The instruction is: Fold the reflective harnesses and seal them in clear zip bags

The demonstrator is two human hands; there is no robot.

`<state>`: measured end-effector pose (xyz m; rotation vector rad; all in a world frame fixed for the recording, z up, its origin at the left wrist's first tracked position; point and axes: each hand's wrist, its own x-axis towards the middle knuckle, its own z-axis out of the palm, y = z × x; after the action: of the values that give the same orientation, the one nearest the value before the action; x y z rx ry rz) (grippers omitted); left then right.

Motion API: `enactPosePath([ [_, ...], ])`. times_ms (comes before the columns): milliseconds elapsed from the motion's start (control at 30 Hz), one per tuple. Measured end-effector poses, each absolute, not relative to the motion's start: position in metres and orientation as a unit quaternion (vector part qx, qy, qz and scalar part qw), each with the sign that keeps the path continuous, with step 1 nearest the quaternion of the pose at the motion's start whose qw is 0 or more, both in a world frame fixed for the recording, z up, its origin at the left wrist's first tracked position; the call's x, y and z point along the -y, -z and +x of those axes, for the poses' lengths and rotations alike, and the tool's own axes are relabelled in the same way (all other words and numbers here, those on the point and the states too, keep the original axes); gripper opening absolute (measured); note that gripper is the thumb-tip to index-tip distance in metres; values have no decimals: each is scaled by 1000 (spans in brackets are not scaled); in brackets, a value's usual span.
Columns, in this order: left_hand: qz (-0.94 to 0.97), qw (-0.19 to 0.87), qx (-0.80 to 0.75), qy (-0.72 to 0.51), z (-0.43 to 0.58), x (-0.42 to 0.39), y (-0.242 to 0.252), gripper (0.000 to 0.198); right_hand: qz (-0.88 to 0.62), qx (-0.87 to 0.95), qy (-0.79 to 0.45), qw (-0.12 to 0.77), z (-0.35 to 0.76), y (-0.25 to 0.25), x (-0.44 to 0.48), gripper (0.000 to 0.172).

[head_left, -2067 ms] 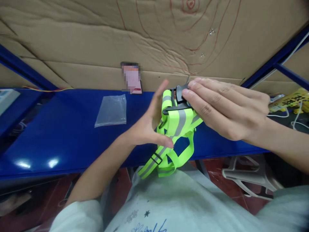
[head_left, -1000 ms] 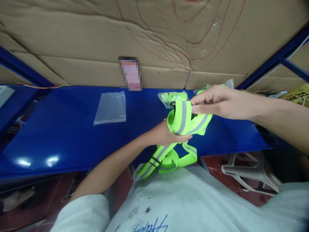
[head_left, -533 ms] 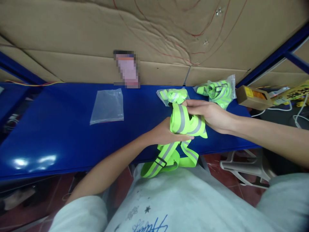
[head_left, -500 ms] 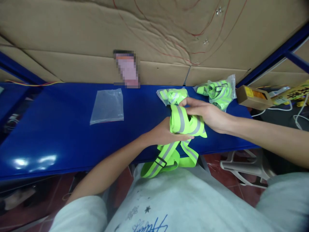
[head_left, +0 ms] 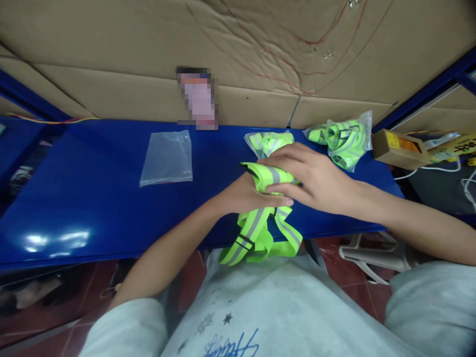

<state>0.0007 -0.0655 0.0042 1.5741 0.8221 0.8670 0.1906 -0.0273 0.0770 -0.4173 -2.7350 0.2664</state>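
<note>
Rear: creased cardboard panel (head_left: 130, 54), red curved lines (head_left: 316, 43) at upper right. Smartphone (head_left: 199, 99) leans against panel; screen pixelated. Yellow-and-red wires (head_left: 55, 120) at left rear of blue tabletop (head_left: 104, 198). Right: cardboard box (head_left: 383, 149), yellow label (head_left: 392, 140); white cable (head_left: 442, 169) near it. Below right: pale plastic stool (head_left: 372, 255), partly hidden, over red tiled floor (head_left: 366, 295).

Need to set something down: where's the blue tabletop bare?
Widest: the blue tabletop left of the clear bag. Smaller: between that bag and the left bagged strap. Crowded: the right side, where the left hand and right hand grip the green strap, with the right bagged strap and a cardboard box beyond.
</note>
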Motion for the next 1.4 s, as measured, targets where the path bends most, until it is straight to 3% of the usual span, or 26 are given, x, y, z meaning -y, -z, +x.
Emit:
enactPosePath([
  [233,576,658,-349,-337,11,69,4,31,-256,928,-205,178,187,-89,17,56],
  [433,553,690,-315,-346,16,73,5,32,-301,852,-402,148,190,-98,14,57],
  [667,650,591,-331,-344,1,75,-11,41,-306,758,-562,129,190,-94,12,49],
  [800,726,522,-293,-339,-5,75,-19,32,-312,686,-644,130,183,-84,9,43],
  [900,722,481,-310,-388,-4,75,-13,26,-337,743,-547,189,180,-78,7,39],
  [1067,692,470,-355,-417,-6,74,-7,28,-291,889,-186,300,181,-75,15,38],
  [1167,692,469,-340,-431,-11,70,-7,39,-240,934,-94,247,183,-77,26,55],
  [1233,700,454,-307,-458,-13,64,-6,51,-224,953,-66,192,183,-77,32,77],
  [1300,722,427,-279,-467,-13,59,-2,49,-235,957,-58,161,182,-74,36,96],
  [1400,739,419,-308,-428,-12,57,5,29,-256,951,-74,155,180,-66,37,88],
])
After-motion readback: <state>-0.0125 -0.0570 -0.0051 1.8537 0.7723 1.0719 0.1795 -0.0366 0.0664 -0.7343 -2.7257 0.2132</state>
